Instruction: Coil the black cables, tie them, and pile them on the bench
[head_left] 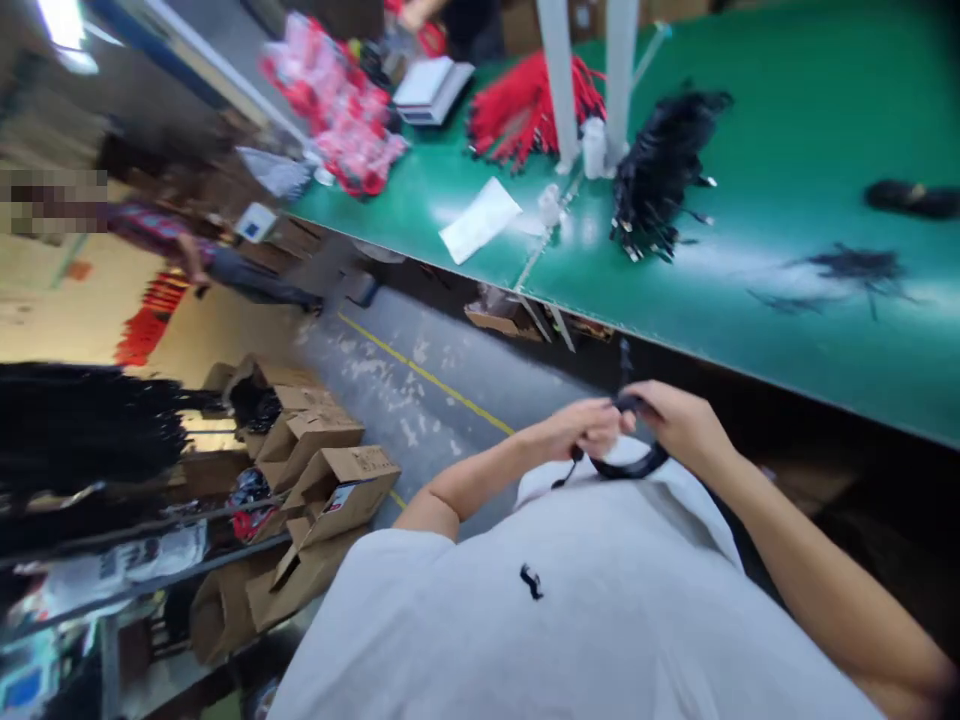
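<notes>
A coiled black cable [637, 468] hangs as a loop between my hands, close to the front of my white shirt. My left hand [589, 428] is closed around one side of the coil, and a loose cable end dangles below its fingers. On the other side, my right hand [679, 420] pinches the top of the loop, with its fingertips partly hidden. Another short dark end sticks up above the hands. Beyond them, on the green table [787, 350], lie a bundle of black cables [664, 170] and some thin black ties or wires [855, 265].
Red cables [510, 110] lie farther back, by white posts [559, 90]. A white paper [480, 220] and pink-red bags [337, 120] are along the table. A tied black coil [911, 198] rests at right. Cardboard boxes [330, 490] stand left; a person [187, 250] is beyond.
</notes>
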